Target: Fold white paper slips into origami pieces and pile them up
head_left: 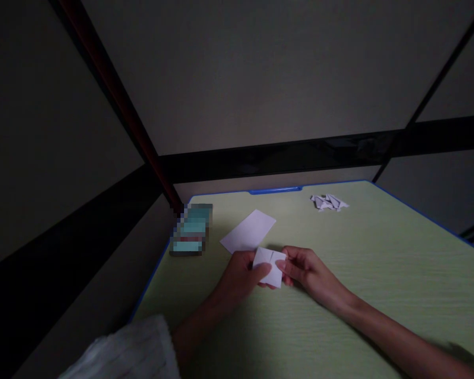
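Note:
My left hand (243, 273) and my right hand (306, 268) both pinch a small folded white paper (269, 262) just above a pale green table (379, 273). The left thumb lies across the paper's left part. The right fingers close on its right edge. A crease runs down the paper's middle.
A flat white sheet (248, 232) lies just behind the hands. A blurred dark and teal object (192, 230) sits at the table's left edge. Several folded white paper pieces (328, 202) lie at the far right. The table has a blue rim (274, 190); dim walls stand behind it.

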The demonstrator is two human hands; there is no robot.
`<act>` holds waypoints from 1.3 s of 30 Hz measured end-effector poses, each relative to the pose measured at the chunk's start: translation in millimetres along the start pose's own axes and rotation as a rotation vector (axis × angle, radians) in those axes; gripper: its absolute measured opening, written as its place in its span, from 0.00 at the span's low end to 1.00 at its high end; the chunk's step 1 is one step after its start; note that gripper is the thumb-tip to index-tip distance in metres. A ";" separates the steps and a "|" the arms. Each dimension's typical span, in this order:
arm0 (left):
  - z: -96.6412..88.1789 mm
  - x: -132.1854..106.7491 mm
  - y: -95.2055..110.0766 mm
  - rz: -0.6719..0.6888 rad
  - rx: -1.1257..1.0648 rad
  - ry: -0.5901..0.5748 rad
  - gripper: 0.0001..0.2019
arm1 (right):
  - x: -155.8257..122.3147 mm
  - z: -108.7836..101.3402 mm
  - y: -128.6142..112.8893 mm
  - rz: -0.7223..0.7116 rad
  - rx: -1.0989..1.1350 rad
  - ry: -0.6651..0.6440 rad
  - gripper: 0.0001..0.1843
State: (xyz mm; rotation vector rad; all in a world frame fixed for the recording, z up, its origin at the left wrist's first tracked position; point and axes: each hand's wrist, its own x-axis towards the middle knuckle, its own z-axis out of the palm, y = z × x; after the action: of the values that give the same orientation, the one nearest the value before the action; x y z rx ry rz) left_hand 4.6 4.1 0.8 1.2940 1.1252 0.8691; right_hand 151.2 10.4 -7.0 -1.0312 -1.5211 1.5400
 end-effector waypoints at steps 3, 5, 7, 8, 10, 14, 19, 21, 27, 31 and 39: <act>-1.1 0.2 2.4 -0.004 0.046 -0.024 0.09 | 0.5 -0.3 0.1 0.022 -0.002 0.000 0.18; -1.7 0.4 3.3 -0.009 0.060 -0.038 0.10 | 0.6 -0.5 -0.6 0.025 -0.006 0.003 0.18; -2.0 0.7 3.6 -0.021 0.057 -0.041 0.10 | 0.7 -0.5 -1.6 0.020 -0.010 0.011 0.18; -2.2 0.9 3.5 -0.031 0.052 -0.038 0.10 | 0.7 -0.4 -2.1 0.019 -0.013 0.018 0.18; -2.3 1.3 2.8 -0.051 0.042 -0.026 0.10 | 0.7 0.1 -3.1 0.019 -0.020 0.029 0.17; -2.7 2.1 -0.6 -0.026 0.063 0.010 0.09 | 0.9 1.3 -4.9 0.031 -0.025 0.023 0.17; -3.9 3.2 -3.3 -0.006 0.079 0.061 0.09 | 1.1 0.4 -4.3 0.000 -0.033 -0.033 0.17; -4.3 3.0 -2.6 -0.006 0.085 0.061 0.09 | 1.1 -0.4 -3.1 -0.026 -0.043 -0.052 0.17; -4.2 1.9 -0.4 0.014 0.104 0.023 0.10 | 2.5 -1.4 0.2 -0.052 -0.071 -0.071 0.17; -4.8 3.0 -2.3 0.025 0.118 0.033 0.10 | 3.0 -0.8 0.5 -0.013 -0.053 -0.079 0.18; -3.6 -0.1 -0.9 0.013 0.105 0.023 0.07 | -2.1 2.6 -2.7 -0.011 -0.154 -0.077 0.15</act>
State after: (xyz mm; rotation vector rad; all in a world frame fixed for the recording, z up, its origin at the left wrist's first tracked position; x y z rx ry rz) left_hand 1.0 5.0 0.1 1.3813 1.1946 0.8453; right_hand 149.7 7.5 -4.2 -1.0580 -1.7183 1.4881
